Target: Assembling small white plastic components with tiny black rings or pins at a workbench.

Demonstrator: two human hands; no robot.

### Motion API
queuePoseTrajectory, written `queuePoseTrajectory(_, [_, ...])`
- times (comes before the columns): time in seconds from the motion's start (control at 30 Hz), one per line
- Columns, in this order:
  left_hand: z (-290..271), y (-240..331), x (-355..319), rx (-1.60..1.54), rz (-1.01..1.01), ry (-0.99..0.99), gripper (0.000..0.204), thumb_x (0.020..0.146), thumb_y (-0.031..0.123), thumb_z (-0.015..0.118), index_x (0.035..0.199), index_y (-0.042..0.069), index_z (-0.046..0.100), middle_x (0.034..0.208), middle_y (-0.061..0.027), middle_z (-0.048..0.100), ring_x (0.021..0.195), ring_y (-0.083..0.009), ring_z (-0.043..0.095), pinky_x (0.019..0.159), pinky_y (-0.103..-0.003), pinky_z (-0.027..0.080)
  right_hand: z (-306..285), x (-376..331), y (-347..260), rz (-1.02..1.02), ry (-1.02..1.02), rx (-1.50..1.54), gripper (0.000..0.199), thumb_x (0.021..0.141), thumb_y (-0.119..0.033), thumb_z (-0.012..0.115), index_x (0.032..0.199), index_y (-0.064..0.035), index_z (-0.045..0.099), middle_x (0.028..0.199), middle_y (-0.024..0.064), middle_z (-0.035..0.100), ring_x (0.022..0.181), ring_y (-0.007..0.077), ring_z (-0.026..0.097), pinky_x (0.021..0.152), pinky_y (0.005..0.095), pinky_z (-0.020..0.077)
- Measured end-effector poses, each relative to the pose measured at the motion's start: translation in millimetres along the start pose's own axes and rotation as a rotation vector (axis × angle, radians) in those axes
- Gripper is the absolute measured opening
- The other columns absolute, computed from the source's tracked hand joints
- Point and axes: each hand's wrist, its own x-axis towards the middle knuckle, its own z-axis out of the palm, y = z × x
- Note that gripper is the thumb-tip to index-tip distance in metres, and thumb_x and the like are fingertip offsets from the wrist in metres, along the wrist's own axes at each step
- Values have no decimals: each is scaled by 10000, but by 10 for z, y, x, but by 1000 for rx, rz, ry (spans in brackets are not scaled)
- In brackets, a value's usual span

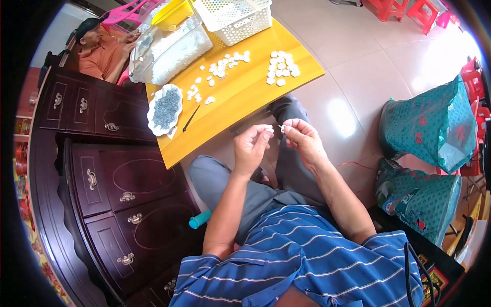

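Note:
My left hand (pixel 250 147) pinches a small white plastic piece (pixel 269 129) between thumb and fingers, just off the front edge of the yellow wooden table (pixel 240 100). Facing it, my right hand (pixel 303 144) has a second small white part (pixel 282 128) at its fingertips, its exact shape too small to tell. A narrow gap separates the two parts. On the table, small white pieces (pixel 225 64) lie scattered, and rounder white pieces (pixel 280 66) form a group to the right. A scalloped white dish (pixel 151 113) holds many tiny dark grey parts. Beside it rests a thin black tool (pixel 191 118).
At the table's back stand a clear bin (pixel 148 69) of white pieces, a yellow tub (pixel 171 14) and a white perforated basket (pixel 245 28). A dark cabinet (pixel 128 179) flanks the left, where another person (pixel 99 53) sits. Teal bags (pixel 424 123) stand right.

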Motion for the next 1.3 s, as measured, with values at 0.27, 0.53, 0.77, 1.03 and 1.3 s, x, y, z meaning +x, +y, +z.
queuePoseTrajectory(0.27, [149, 96, -80, 166, 66, -70, 109, 921, 24, 733, 1029, 10, 739, 813, -65, 746, 701, -91, 703, 629, -251, 548, -33, 25, 69, -13, 10, 61, 96, 978, -89, 655, 1072, -80, 674, 914, -36, 662, 788, 52, 589, 742, 216, 481])
queuePoseTrajectory(0.53, [216, 23, -79, 25, 80, -12, 161, 929, -13, 722, 1089, 3, 732, 939, -18, 742, 782, -58, 679, 674, -214, 545, -41, 31, 123, 26, -10, 132, 107, 987, -108, 662, 1086, -71, 665, 932, -7, 673, 817, 76, 620, 766, 235, 509])
queuePoseTrajectory(0.77, [203, -26, -68, -167, -1, -12, 225, 993, 23, 645, 1206, -12, 709, 969, -31, 737, 768, -56, 644, 685, -213, 536, -36, 11, 156, 5, -60, 234, 123, 1011, -123, 662, 1122, -70, 654, 975, 15, 701, 834, 90, 681, 770, 238, 572])
queuePoseTrajectory(1.03, [239, 66, -34, -328, -146, 18, 227, 988, 25, 639, 1204, -17, 693, 930, -40, 717, 711, -47, 610, 630, -196, 503, 2, -19, 154, -10, -97, 249, 114, 1017, -130, 654, 1114, -71, 649, 992, 23, 700, 877, 112, 687, 801, 263, 571])
queuePoseTrajectory(1.3, [59, 75, 33, -283, -63, 92, 161, 963, 31, 679, 1123, 12, 684, 876, 1, 680, 652, -39, 564, 581, -194, 460, 57, -90, 32, -112, -89, 51, 96, 1003, -111, 671, 1085, -63, 657, 963, 3, 681, 874, 93, 655, 818, 245, 531])
